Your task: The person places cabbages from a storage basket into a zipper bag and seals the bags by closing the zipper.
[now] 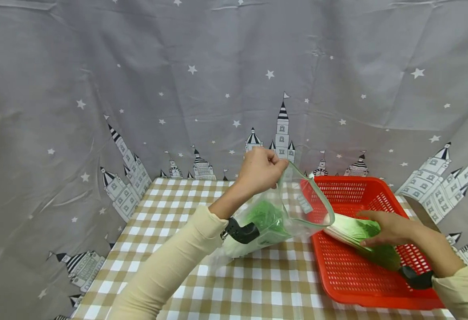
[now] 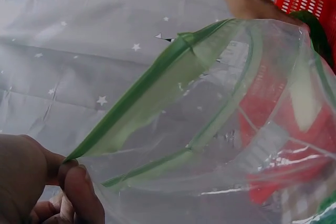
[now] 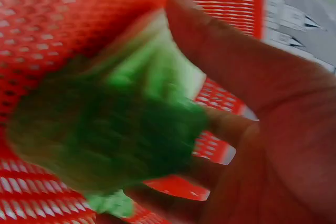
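My left hand (image 1: 259, 171) pinches the green-edged rim of a clear plastic zip bag (image 1: 325, 202), and its mouth gapes toward the right. Inside the bag lies a Chinese cabbage (image 1: 267, 215), pale stalks to the left and frilly green leaves toward the mouth. Over the red basket (image 1: 331, 284), my right hand (image 1: 394, 227) holds a second Chinese cabbage (image 1: 347, 229), its white stalk end right at the bag's mouth. In the right wrist view the thumb lies on one side of this cabbage (image 3: 110, 124) and the fingers reach behind its dark leaves.
A brown-and-white checked cloth (image 1: 218, 298) covers the table. Behind it hangs a grey curtain (image 1: 218, 53) printed with stars and castles. The basket's raised perforated walls stand around the right hand's work. In the right wrist view, a paler green leafy piece (image 3: 113, 203) shows in the basket.
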A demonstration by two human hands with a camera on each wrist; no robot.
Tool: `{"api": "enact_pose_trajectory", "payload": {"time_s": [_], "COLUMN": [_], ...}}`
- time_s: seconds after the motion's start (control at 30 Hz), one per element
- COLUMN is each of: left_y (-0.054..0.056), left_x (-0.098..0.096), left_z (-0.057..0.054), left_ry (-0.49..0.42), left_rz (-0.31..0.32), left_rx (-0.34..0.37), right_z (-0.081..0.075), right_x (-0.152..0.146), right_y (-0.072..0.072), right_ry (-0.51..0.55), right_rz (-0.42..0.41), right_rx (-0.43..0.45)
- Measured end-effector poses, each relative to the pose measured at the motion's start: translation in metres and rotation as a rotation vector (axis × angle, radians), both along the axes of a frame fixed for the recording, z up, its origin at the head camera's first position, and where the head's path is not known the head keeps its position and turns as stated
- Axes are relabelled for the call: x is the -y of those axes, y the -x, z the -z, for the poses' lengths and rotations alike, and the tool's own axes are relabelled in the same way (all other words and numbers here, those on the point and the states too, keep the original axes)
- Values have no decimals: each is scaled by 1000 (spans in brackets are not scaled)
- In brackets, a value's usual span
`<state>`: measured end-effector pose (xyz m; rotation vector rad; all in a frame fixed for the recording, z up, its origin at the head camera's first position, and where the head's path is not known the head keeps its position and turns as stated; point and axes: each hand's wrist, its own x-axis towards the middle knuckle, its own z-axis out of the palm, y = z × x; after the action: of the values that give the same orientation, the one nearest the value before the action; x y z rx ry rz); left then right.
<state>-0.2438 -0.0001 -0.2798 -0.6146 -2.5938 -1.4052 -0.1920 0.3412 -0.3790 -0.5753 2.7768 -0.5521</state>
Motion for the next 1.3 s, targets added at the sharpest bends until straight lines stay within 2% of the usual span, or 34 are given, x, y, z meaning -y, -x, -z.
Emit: {"api": "enact_pose_trajectory", "payload": {"time_s": [0.03, 0.1, 0.17, 0.27, 0.5, 0.57, 0.63, 0.7, 0.87, 1.03, 1.2, 1.3], "left_y": [0, 1, 1, 1, 0, 0, 0, 1, 2, 2, 3, 2], "left_x": [-1, -4, -6, -8, -11, -11, -10, -9, -8, -7, -6, -7], "left_z": [1, 2, 3, 5, 7, 7, 7, 7, 7, 7, 8, 9], "left_ry": [-3, -2, 2, 13, 2, 1, 2, 3, 6, -2, -28, -31], "left_rz": [0, 7, 17, 27, 32, 33, 31, 28, 31, 29, 43, 58], "left_rx": [9, 10, 11, 1, 17, 19, 18, 20, 31, 28, 16, 8], "right_z": [9, 24, 36, 45, 41, 36, 26, 9, -47, -96, -122, -128], "right_x": [-5, -11, -12, -9, -1, -3, -7, -11, -15, 7, 50, 78], "right_y": [-2, -4, -6, -9, -8, -7, -8, -11, -21, -32, -32, -27], "right_ry": [-15, -9, -3, -2, -56, -69, -79, -84, -76, -25, 16, -7], "right_rz": [-4, 5, 4, 15, 59, 46, 28, 19, 27, -13, -167, -209], "right_rx": [39, 61, 29, -27, -19, -73, -159, -251, -426, -562, -580, -533]}}
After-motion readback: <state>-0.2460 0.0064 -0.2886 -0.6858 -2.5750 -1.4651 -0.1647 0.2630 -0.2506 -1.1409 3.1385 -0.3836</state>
